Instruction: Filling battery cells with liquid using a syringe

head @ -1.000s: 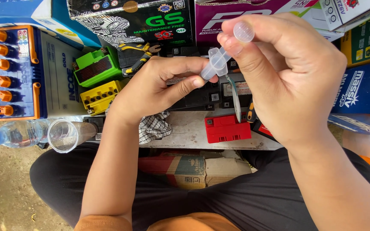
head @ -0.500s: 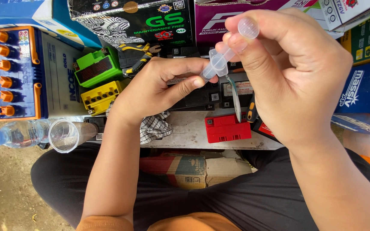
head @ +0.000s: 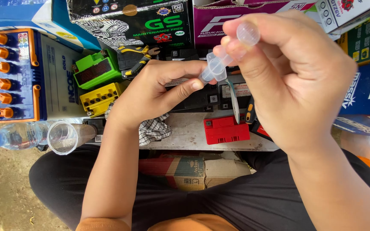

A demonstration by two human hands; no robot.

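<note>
Clear plastic syringe held up in mid-air above the worktop, tilted, plunger end up and to the right, tip end down and to the left. Gripped from both ends. Right hand closed on the upper part: thumb pad on the round plunger top, fingers curled around the barrel flange. Left hand closed on the lower end: thumb and forefinger pinched on the tip near the barrel's bottom. Hands near each other, joined only through the syringe. Contents of barrel not readable.

Directly below: small black battery partly hidden by left hand; red battery lying on the worktop just beside it. Thin metal blade with black-and-orange handle between the two. Checked cloth under the left wrist.

Further left: green battery above yellow battery, touching or nearly so. Yellow-handled pliers behind them. Large white-and-blue battery with orange caps at far left. Clear plastic cup on its side, next to a water bottle with blue cap.

Back edge: stacked printed cartons, black, purple, blue. Cardboard box under the worktop, against black trousers.
</note>
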